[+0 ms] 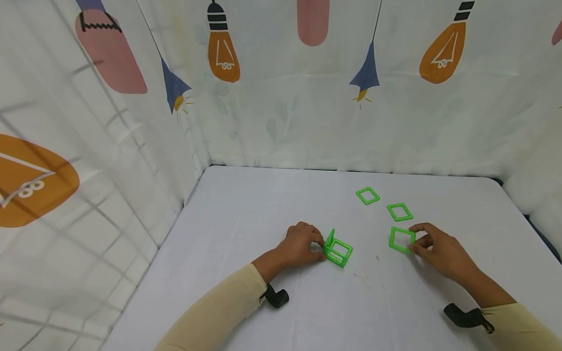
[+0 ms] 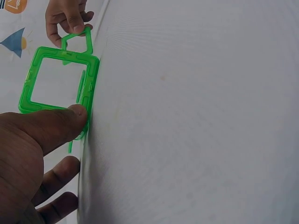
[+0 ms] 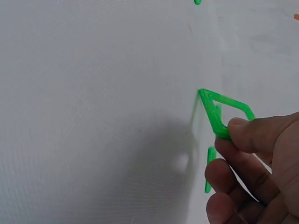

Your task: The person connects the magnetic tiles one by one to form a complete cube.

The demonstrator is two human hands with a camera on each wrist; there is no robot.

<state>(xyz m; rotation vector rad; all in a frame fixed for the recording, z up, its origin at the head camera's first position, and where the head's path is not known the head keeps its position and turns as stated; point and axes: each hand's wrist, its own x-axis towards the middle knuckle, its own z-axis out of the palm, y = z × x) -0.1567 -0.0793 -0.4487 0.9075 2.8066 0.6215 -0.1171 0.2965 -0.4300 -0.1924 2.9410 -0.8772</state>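
Observation:
My left hand [image 1: 300, 246] grips a small structure of joined green magnetic tiles [image 1: 339, 263] between thumb and fingers. One of its square frames stands up while another lies toward the right. In the left wrist view the thumb presses on the corner of a square frame [image 2: 70, 52]. To the right, my right hand [image 1: 445, 256] pinches a single green square tile [image 1: 392, 238] by its edge. This tile [image 3: 229, 101] is tilted in the right wrist view, apart from the structure.
Two loose green square tiles, one farther back [image 1: 361, 199] and one nearer [image 1: 391, 213], lie beyond the right hand on the white-covered table [image 1: 263, 195]. Printed white cloth [image 1: 281, 122] hangs behind and at the left. A black wrist device [image 1: 276, 297] sits on the left sleeve.

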